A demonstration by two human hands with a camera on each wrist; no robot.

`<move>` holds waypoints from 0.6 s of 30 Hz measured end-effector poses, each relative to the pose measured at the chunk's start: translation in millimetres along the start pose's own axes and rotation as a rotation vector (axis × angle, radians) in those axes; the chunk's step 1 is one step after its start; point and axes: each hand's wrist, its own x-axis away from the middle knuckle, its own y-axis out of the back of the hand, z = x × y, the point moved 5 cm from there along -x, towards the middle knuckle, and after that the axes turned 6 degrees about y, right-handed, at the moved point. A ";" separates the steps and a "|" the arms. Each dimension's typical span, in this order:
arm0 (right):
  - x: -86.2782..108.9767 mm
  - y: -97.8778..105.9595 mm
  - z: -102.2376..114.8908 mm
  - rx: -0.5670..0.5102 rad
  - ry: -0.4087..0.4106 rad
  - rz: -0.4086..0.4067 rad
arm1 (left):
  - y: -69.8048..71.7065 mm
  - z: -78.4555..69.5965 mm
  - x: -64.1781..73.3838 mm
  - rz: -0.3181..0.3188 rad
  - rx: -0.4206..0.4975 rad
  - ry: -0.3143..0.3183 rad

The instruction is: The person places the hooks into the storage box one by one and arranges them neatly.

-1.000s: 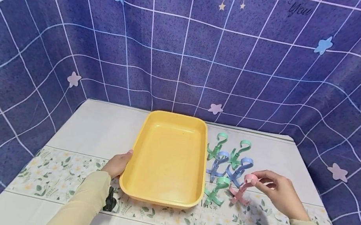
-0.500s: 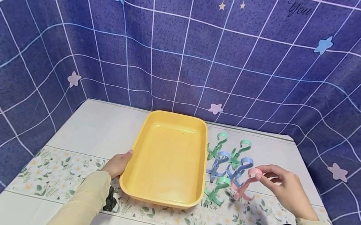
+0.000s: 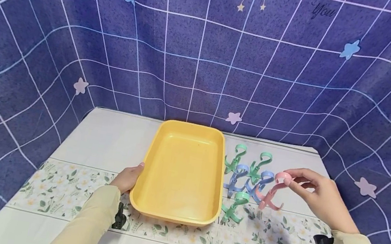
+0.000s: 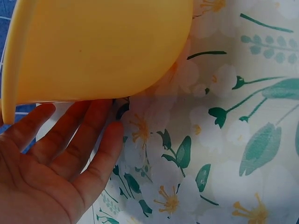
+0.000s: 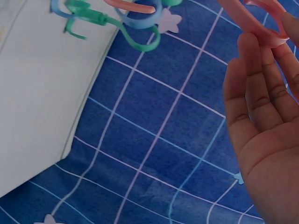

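Observation:
My right hand (image 3: 322, 196) pinches the curled top of a pink multi-prong hanging hook (image 3: 273, 191) between thumb and fingers, its prongs pointing down. The pink hook overlaps the right blue hook (image 3: 261, 187) in the head view. In the right wrist view its pink loop (image 5: 266, 35) shows at the fingertips. At the yellow tray (image 3: 221, 186), my left hand (image 3: 127, 177) rests against the left side, thumb along the rim. Nearly straight fingers (image 4: 96, 123) touch the tray's outer wall in the left wrist view.
Another blue hook (image 3: 236, 180) stands just right of the tray. Green hooks stand at the back (image 3: 235, 160), beside it (image 3: 260, 167) and nearer the front (image 3: 234, 207). The white tablecloth (image 3: 112, 134) has a floral band. A blue curtain (image 3: 203, 76) surrounds the table's back and sides.
My right hand has raised the pink hook and moved it up and to the right, away from the front green hook. The left hand and the tray stay put.

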 end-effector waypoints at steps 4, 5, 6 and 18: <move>-6.2 6.6 4.1 0.013 -0.011 -0.001 | 0.3 -1.5 1.7 0.003 -0.002 -0.012; -8.3 8.1 5.6 0.018 -0.010 -0.002 | 0.3 -1.4 1.7 0.003 -0.002 -0.013; -10.4 9.7 6.8 0.022 -0.008 -0.003 | 0.3 -1.1 1.4 0.002 -0.002 -0.013; -37.9 15.6 23.5 0.036 0.035 -0.021 | -0.2 2.7 -2.7 -0.014 -0.008 0.007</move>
